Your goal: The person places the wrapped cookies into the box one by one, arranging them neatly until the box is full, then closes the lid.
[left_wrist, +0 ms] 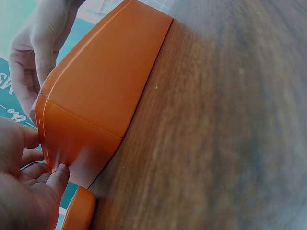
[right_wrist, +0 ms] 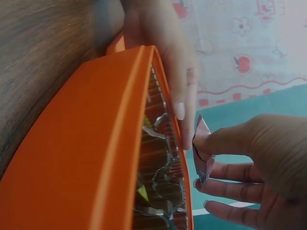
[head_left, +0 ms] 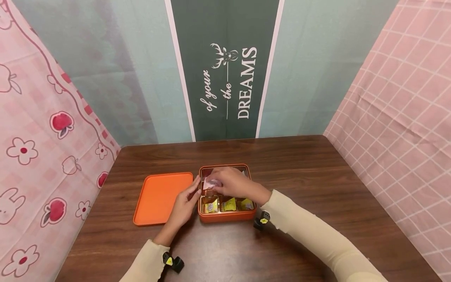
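Note:
An orange box [head_left: 227, 216] with compartments stands on the table, its lid off. Yellow-wrapped pieces [head_left: 229, 204] lie in the near row of compartments. My right hand [head_left: 230, 181] is over the box's far left part, pinching a small pink wrapped packet [right_wrist: 203, 158] between thumb and fingers. In the right wrist view the packet is above the box's rim. My left hand [head_left: 185, 202] rests its straight fingers against the box's left wall, also seen in the left wrist view. The right hand hides much of the far row.
An orange lid [head_left: 162, 199] lies flat on the brown wooden table [head_left: 299, 176], left of the box. Printed cloths hang at the back and on both sides.

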Available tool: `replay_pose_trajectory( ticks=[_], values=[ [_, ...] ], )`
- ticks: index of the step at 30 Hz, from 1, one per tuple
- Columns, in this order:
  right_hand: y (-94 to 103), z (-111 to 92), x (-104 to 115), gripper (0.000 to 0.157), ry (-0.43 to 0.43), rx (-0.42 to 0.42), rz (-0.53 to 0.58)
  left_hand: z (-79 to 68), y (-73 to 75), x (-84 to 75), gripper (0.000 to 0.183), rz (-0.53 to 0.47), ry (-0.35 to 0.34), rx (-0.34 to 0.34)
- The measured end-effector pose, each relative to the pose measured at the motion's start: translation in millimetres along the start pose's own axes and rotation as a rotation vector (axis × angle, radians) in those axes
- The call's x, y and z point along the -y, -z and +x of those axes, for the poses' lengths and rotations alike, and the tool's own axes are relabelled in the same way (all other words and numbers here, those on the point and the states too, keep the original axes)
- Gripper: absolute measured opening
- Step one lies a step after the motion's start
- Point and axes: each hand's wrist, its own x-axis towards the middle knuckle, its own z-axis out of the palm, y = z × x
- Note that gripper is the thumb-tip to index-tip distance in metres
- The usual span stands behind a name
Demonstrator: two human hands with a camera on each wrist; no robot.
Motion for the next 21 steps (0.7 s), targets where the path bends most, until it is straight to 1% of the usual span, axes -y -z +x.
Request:
replay_pose_trajectory(
  ticks=[6,10,17,21],
  values=[
    [-5.4,1,-1,0.023,0.042,0.017,-0.057,0.5,-0.3,0.6,0.046,0.009,-0.014,-0.003],
    [-7.6,2,-1,0.018,0.067,0.017,-0.081,0.3,-0.2,1.5,0.046,-0.001,-0.008,-0.009],
    [-11.1,5,2,0.016,0.101,0.021,-0.13,0.3,0.8,1.5,0.046,-0.004,-0.01,-0.001],
    [-14.0,6,3,0.017,0.101,0.025,-0.156,0.1,0.3,-0.2,0.046,0.015,-0.012,-0.008]
  ],
)
